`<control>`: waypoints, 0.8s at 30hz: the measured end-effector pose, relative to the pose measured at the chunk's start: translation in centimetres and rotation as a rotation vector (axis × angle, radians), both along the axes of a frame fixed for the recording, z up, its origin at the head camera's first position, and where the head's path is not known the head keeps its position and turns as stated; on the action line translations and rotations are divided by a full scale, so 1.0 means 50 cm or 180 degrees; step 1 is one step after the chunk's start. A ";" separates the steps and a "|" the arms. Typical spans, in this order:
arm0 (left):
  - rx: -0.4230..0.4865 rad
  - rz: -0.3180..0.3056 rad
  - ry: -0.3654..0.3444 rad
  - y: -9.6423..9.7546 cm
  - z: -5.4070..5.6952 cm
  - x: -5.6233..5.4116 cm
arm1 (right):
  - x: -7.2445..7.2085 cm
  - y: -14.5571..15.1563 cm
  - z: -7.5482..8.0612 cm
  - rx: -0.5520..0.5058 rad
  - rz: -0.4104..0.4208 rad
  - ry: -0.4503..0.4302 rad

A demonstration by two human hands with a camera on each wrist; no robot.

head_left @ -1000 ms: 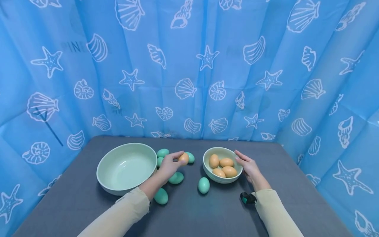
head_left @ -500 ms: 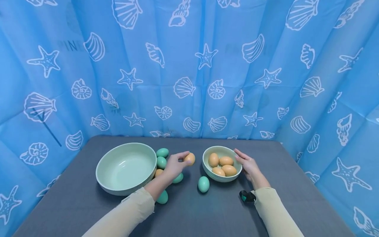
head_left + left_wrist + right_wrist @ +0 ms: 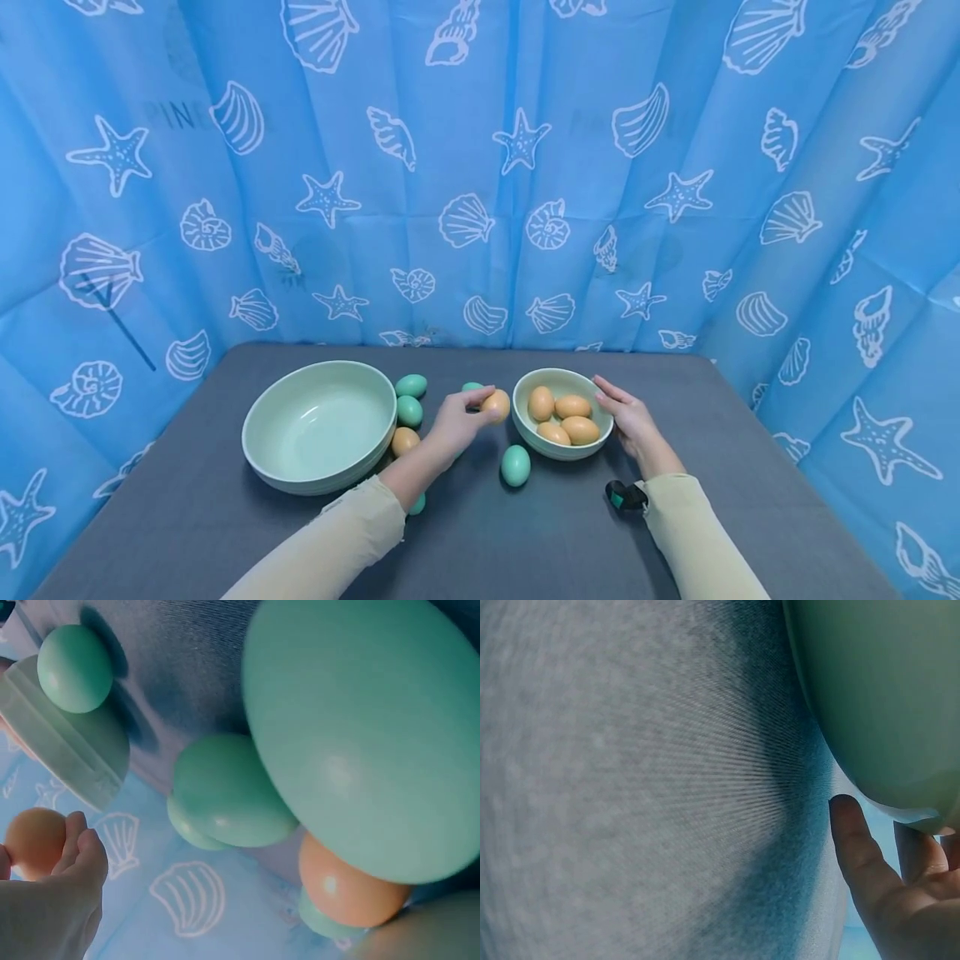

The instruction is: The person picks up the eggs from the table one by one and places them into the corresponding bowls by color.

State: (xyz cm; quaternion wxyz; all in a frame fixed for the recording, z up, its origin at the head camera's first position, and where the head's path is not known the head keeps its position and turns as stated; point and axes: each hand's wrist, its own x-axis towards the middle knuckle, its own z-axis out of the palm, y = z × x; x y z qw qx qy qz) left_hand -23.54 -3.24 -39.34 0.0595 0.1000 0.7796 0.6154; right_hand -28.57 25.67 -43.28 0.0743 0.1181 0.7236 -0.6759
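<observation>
My left hand (image 3: 457, 425) pinches a brown egg (image 3: 496, 406) between thumb and fingertips, close to the left rim of the small pale green bowl (image 3: 566, 452). The left wrist view also shows the held egg (image 3: 36, 844) at the fingertips. Several brown eggs (image 3: 572, 407) lie inside the small bowl. My right hand (image 3: 633, 425) holds that bowl at its right side, thumb over the rim. Seen from the right wrist, its fingers (image 3: 866, 870) lie beside and under the bowl wall (image 3: 885, 697). A green egg (image 3: 515, 466) lies in front of the small bowl.
A large pale green bowl (image 3: 318, 483) stands on the left of the grey table (image 3: 525, 550). Beside it lie a brown egg (image 3: 406, 441) and several green eggs (image 3: 409, 411), some partly behind the left arm. A black strap (image 3: 626, 497) hangs at the right wrist. Behind is a blue shell-print curtain (image 3: 480, 167).
My left hand has carried the brown egg rightward, toward the small bowl. Another brown egg beside the large bowl has come into view. The right hand stays at the small bowl.
</observation>
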 end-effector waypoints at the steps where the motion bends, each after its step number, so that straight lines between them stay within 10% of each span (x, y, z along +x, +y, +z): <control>1: 0.0006 -0.0013 0.0017 0.003 0.000 0.000 | 0.000 0.000 0.000 0.0001 -0.0006 -0.0006; 24: 0.0218 -0.0215 -0.0061 0.082 0.000 -0.011 | -0.003 0.003 -0.003 0.0051 -0.0027 -0.0005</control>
